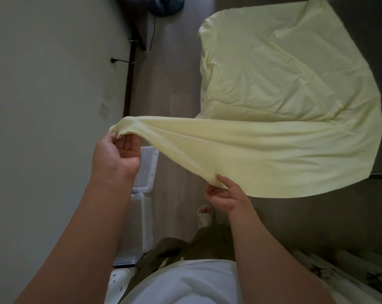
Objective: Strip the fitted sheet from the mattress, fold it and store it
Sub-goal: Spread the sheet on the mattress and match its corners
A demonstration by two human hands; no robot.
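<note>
A pale yellow fitted sheet lies spread over the dark grey mattress on the right, one corner pulled off and stretched out to the left above the floor. My left hand is raised with its fingers inside that corner and grips the gathered fabric. Lower and to the right, my right hand pinches the sheet's lower hem between thumb and fingers. The sheet's far side still lies flat on the mattress.
A clear plastic storage box and its lid lie on the wood floor beside the white wall. A fan base stands at the top. A patterned pillow lies at bottom right. My slippered foot is below.
</note>
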